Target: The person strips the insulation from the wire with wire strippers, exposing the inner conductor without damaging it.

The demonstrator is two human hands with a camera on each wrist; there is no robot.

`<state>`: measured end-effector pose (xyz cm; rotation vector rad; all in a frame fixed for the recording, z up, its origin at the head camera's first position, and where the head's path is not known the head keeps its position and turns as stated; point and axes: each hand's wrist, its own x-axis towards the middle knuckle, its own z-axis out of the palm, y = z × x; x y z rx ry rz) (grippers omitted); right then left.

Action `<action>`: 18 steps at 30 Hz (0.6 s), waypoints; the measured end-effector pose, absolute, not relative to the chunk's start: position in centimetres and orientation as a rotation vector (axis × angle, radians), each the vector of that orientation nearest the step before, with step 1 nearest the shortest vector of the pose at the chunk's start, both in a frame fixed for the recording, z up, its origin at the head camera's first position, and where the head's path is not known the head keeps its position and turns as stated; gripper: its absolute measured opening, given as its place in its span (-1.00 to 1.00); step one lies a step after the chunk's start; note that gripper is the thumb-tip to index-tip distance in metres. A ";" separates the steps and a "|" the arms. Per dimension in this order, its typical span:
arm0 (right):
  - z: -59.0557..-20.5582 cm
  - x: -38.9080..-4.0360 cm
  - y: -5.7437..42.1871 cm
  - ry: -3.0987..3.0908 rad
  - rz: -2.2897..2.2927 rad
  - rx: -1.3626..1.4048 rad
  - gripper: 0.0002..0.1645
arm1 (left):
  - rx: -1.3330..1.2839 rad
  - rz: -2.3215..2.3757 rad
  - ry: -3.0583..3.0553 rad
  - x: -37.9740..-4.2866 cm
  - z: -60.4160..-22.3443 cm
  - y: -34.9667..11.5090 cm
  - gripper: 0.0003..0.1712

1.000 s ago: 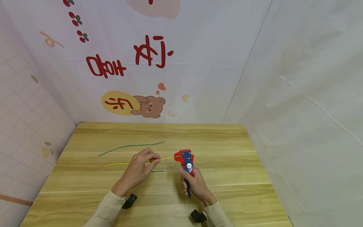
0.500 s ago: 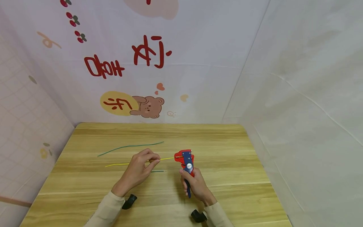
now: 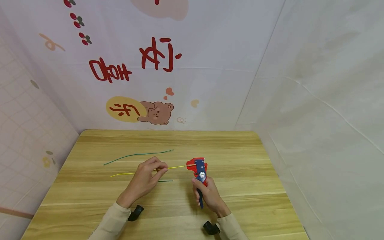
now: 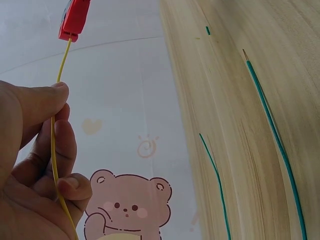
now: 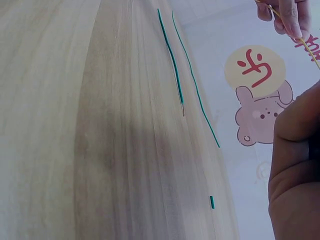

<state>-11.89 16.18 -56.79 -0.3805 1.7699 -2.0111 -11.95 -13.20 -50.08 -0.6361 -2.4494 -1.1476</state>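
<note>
My left hand (image 3: pixel 146 176) pinches a thin yellow wire (image 3: pixel 176 167) between thumb and fingers, above the table. The wire's tail trails left behind the hand, and its front end points at the nose of a red and blue wire stripper (image 3: pixel 200 169). My right hand (image 3: pixel 210 195) grips the stripper by its handles and keeps it upright. In the left wrist view, the yellow wire runs up from the thumb to the red jaws, with a short darker stretch right at them. The right wrist view shows my curled right fingers (image 5: pixel 295 170), but the tool is out of that frame.
On the wooden table (image 3: pixel 240 200) lie a long green wire (image 3: pixel 138 154) towards the back and a second green wire (image 4: pixel 272 122) with a bare copper end, nearer me. A short green insulation piece (image 5: pixel 212 202) lies apart. Printed cloth walls (image 3: pixel 210 100) border the table.
The stripper in my right hand has shifted slightly right, while my left hand with the yellow wire has drawn slightly left. A small dark stretch now shows between the yellow insulation and the jaws.
</note>
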 end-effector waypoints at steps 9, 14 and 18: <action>-56.9 -12.0 16.4 1.767 -2.016 -0.399 -0.41 | -0.627 -1.152 -2.464 -12.0 -50.3 -13.6 -0.83; -56.9 -12.0 16.4 1.765 -2.006 -0.406 -0.41 | -0.630 -1.152 -2.456 -12.0 -50.5 -13.7 -0.82; -56.8 -11.9 16.4 1.765 -2.009 -0.409 -0.46 | -0.623 -1.154 -2.467 -12.0 -50.5 -13.9 -0.83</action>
